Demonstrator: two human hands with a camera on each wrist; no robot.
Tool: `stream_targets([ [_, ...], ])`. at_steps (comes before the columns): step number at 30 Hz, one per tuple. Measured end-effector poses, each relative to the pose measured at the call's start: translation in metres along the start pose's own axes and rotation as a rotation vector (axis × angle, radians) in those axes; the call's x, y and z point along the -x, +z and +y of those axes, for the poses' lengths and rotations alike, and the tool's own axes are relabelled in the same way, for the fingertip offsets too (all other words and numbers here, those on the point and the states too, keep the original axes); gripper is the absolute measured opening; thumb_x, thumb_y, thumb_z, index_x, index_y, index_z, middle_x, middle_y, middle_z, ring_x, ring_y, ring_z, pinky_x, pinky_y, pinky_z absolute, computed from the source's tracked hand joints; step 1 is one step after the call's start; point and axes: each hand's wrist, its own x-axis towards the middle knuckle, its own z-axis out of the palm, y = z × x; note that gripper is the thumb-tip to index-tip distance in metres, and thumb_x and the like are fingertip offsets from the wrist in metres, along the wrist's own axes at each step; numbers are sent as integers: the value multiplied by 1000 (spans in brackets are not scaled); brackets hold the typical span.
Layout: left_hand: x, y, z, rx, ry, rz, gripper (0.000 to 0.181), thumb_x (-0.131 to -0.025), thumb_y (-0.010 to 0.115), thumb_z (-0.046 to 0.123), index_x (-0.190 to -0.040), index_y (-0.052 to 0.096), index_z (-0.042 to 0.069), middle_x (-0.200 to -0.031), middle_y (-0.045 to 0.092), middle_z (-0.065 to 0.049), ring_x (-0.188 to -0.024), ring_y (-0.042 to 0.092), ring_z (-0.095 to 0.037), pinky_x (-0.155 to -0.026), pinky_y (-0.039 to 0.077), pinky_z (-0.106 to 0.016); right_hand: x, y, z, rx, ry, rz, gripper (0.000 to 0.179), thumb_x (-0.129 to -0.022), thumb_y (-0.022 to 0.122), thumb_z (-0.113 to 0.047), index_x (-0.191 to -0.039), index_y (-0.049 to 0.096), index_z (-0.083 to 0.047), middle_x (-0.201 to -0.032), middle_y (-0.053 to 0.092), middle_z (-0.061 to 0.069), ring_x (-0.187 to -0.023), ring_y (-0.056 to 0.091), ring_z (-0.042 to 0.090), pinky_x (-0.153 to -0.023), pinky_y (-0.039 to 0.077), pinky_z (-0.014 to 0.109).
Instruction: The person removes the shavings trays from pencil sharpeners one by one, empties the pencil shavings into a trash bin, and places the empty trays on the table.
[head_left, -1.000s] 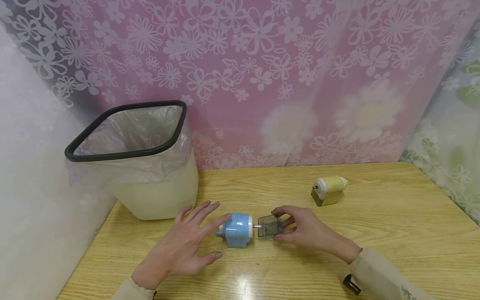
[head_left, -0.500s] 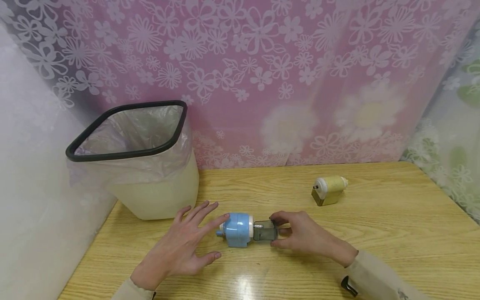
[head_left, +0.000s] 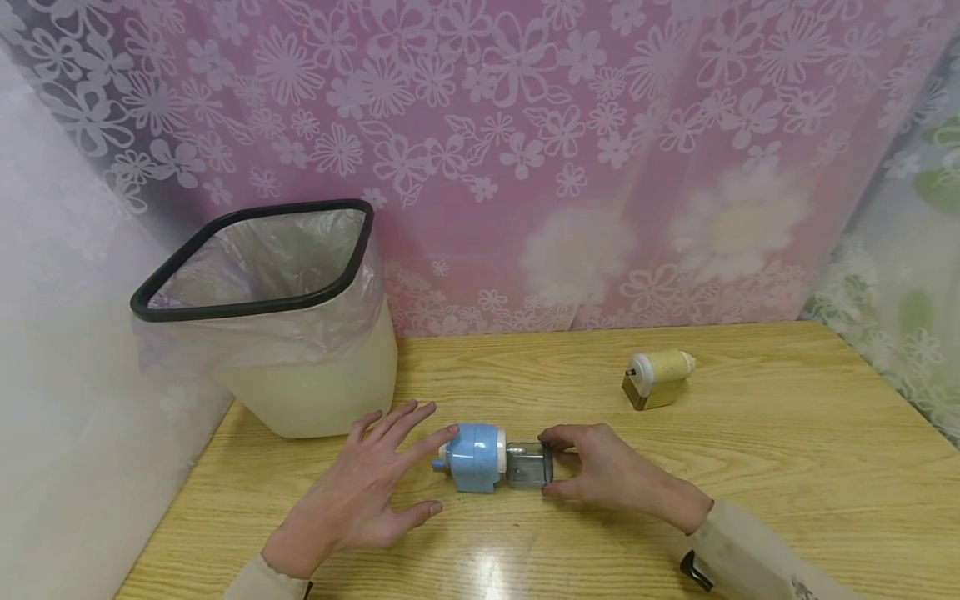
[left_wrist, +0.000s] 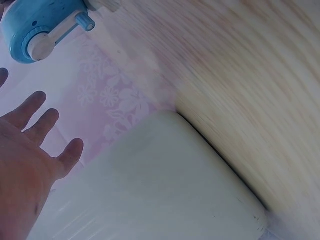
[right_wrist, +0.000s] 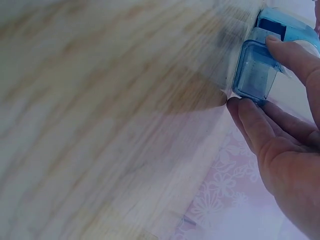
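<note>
A blue crank pencil sharpener point(head_left: 476, 458) lies mid-table, its crank facing left; the left wrist view shows the crank point(left_wrist: 47, 42) with its blue knob. Spread wide beside it, my left hand point(head_left: 367, 492) has its index fingertip right at the sharpener's upper left edge. My right hand point(head_left: 607, 471) pinches the smoky clear shavings drawer point(head_left: 528, 465) between thumb and fingers. The drawer's inner end lies close against the sharpener's white-rimmed right side, and a metal shaft shows above it. In the right wrist view the drawer's outer end point(right_wrist: 255, 75) sits between thumb and fingertips.
A yellow pencil sharpener point(head_left: 658, 379) stands toward the back right. At the left rises a bin with a black rim point(head_left: 247, 310) and a plastic bag liner. A small black object point(head_left: 696, 570) lies by my right sleeve. A floral curtain point(head_left: 480, 167) hangs behind the table point(head_left: 750, 392).
My right hand has moved slightly left and down with the drawer, bringing it against the sharpener. The drawer sits a little lower beneath the metal shaft. My left hand has barely moved.
</note>
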Motion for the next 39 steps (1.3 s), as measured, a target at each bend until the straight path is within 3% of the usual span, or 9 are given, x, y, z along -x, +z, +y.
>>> stream_targets([
  [6,-2,-1,2,7,-2,-7,86,-82,73,60,-157,37,40,-161,43,-4,-147,45,-31,-103,43,-63,3,-1,-1,52,-5,1,64,-77,89,-22,-129,63,5,-121,73,16,-110,73,29,-95,58,40],
  [13,-14,-5,6,54,4,-6,84,-85,72,59,-158,36,39,-163,40,-5,-149,42,-32,-104,42,-63,11,-16,-3,14,40,-35,66,-83,85,-24,-137,59,4,-132,67,20,-115,69,35,-94,58,42],
  [21,-49,-6,24,115,57,-38,83,-88,69,59,-160,34,37,-163,39,-5,-149,42,-32,-108,41,-59,38,-40,13,90,28,-5,49,-89,79,-24,-130,65,-1,-126,69,16,-106,71,34,-84,61,38],
  [29,-83,-5,50,129,61,-163,79,-93,56,68,-161,26,41,-164,37,-4,-150,40,-29,-108,41,-61,72,-73,40,179,75,66,43,-91,78,-25,-127,66,-5,-124,70,14,-103,72,33,-77,62,36],
  [39,-121,1,89,48,117,-243,80,-92,62,63,-160,26,43,-164,38,-3,-149,43,-25,-107,45,-58,118,-102,77,325,170,159,40,-87,82,-20,-123,70,-6,-120,73,12,-94,73,27,-69,60,30],
])
